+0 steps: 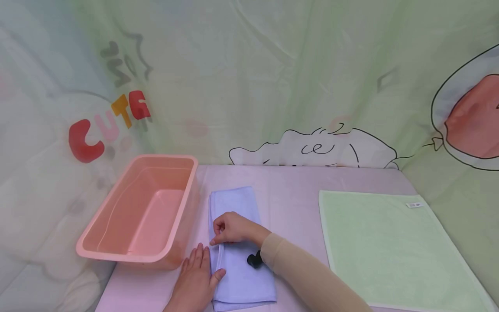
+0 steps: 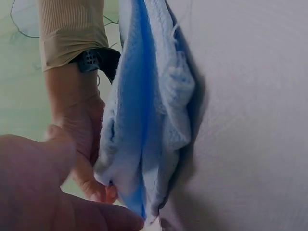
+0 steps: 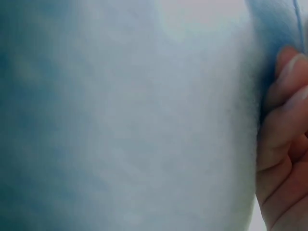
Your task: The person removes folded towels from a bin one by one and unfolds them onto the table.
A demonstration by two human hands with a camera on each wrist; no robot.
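A folded light-blue towel (image 1: 243,279) lies lengthwise on the table, and its layers show from the edge in the left wrist view. My right hand (image 1: 231,227) reaches across it and pinches the upper layer at the left edge, where a fold stands slightly raised. Flat beside that edge rests my left hand (image 1: 195,275), fingers straight, its thumb extending over the towel. In the right wrist view the towel (image 3: 159,120) fills most of the picture, with curled fingers (image 3: 281,130) at its edge.
A pink plastic basin (image 1: 171,255) stands left of the towel, close to my left hand. To the right a light-green towel (image 1: 390,251) lies spread out with a white tag (image 1: 414,205). A printed curtain (image 1: 273,86) hangs behind the table (image 1: 296,199).
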